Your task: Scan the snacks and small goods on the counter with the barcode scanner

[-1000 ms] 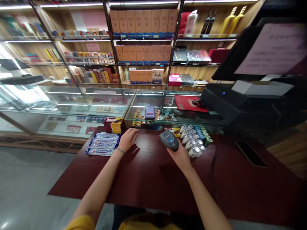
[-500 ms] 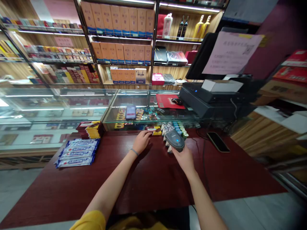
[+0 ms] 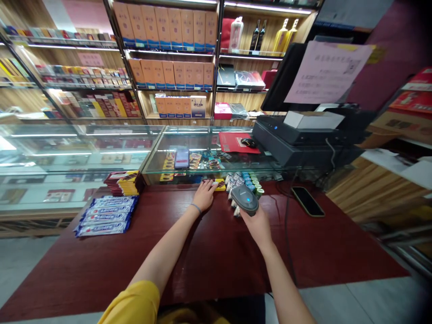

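My right hand (image 3: 259, 227) grips a dark grey barcode scanner (image 3: 245, 199), its head lit by a small blue light. Just past the scanner stand rows of small rolls (image 3: 251, 181) with silver, blue and green ends, partly hidden behind it. My left hand (image 3: 204, 194) lies with fingers stretched out on a yellow and brown packet (image 3: 220, 184) beside the glass case. The fingers cover the packet's left part. A thin band circles my left wrist.
Blue-white wrapped bars (image 3: 106, 216) lie at the table's left, with stacked yellow and maroon packets (image 3: 126, 183) behind. One phone (image 3: 308, 201) rests at right; another phone (image 3: 182, 158) is on the glass case (image 3: 157, 155). A cable (image 3: 286, 243) crosses the dark red table (image 3: 216, 265).
My left hand has slid slightly right, its fingers now further over the yellow and brown packet. My right hand and the scanner have barely moved.
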A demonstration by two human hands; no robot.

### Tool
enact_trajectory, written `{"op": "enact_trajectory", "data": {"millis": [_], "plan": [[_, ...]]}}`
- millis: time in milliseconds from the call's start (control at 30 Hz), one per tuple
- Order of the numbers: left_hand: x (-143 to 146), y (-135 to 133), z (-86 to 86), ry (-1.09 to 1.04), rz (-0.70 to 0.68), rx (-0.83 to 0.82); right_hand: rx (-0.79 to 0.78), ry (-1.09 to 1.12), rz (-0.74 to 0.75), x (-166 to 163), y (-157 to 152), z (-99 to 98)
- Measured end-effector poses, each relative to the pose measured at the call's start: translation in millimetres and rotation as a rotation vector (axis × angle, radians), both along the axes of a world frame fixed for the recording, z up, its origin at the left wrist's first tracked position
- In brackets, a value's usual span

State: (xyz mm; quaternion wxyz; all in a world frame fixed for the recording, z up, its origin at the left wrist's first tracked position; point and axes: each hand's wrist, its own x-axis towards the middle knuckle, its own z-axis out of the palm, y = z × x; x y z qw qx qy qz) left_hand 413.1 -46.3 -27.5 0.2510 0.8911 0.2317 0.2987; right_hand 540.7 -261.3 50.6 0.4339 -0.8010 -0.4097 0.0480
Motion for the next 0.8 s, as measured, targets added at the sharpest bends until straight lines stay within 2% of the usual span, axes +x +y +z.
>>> {"op": "enact_trajectory", "data": {"millis": [167,300,400,567,733,800], "plan": [[-4.6,0.8,3.2,-0.064,-0.006,-0.092,-0.005,-0.035,0.004,-1.5,1.0,-4.7],[-15.3,-3.9,14.8,-0.104,-0.001,-0.143,-0.007,-0.053,-0.015,-4.8,1.9,-5.2],[-30.5,-10.5,25.3,-0.244,0.032,-0.236,0.006,-0.055,-0.013,-8.6,2.3,-3.3],[-61.3,-19.9,32.8,-0.551,0.217,-0.589,0.015,-0.023,0.035,-18.4,7.0,-1.5],[-92.2,-20.5,26.9,-0.909,0.234,-1.106,0.01,-0.008,0.092,-32.8,18.6,-1.8],[-103.1,-19.2,24.6,-1.041,0.231,-1.255,0.012,-0.001,0.12,-38.9,23.2,-2.4]]}}
